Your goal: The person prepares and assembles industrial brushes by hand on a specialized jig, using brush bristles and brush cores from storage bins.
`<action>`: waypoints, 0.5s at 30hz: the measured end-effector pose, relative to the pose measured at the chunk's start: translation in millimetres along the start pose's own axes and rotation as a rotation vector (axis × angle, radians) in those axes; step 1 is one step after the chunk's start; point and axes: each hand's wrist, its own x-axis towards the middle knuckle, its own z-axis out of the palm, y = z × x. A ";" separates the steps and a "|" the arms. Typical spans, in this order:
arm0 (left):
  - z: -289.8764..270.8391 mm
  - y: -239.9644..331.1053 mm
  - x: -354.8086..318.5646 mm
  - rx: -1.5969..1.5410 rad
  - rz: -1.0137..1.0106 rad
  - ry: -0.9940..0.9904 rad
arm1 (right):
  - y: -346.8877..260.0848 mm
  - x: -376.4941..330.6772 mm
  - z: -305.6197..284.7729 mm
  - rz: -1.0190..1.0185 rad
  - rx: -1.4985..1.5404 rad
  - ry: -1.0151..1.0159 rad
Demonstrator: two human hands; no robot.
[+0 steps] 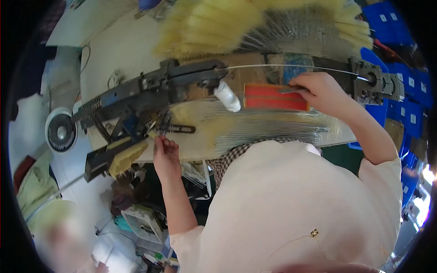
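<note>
My right hand (321, 93) is closed around a slim grey metal tool (292, 90), held over the right end of a flat red tray (268, 102). What kind of tool it is cannot be made out. My left hand (167, 157) is raised at the table's front edge with its fingers curled, close to a small yellowish piece (153, 134); whether the fingers pinch anything is unclear. Beside it stands a long dark metal machine (154, 82) with a spring, a lever and a white-wrapped handle (227, 97). A thin wire (291, 66) stretches from the machine to a metal block (366, 82) at the right.
Yellow bristle brushes with wire stems (209, 29) are heaped along the far side. Many thin metal wires (277, 129) lie along the near edge. Blue bins (407, 82) line the right, a fan (61, 132) stands at the left, and another person (66, 236) is at lower left.
</note>
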 end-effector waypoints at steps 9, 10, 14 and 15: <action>233.3 -31.6 -34.6 0.797 -0.274 -1.329 | 1.0 -0.3 -78.2 0.034 0.356 0.300; 251.1 -49.4 -33.9 0.796 -0.298 -1.328 | -4.4 4.1 -79.6 0.158 0.446 0.234; 259.6 -80.1 -28.2 0.479 -0.389 -0.938 | -2.1 13.0 -74.9 0.114 0.613 0.168; 256.5 -72.0 -33.5 0.463 -0.431 -0.833 | 6.2 14.9 -68.7 0.084 0.610 0.211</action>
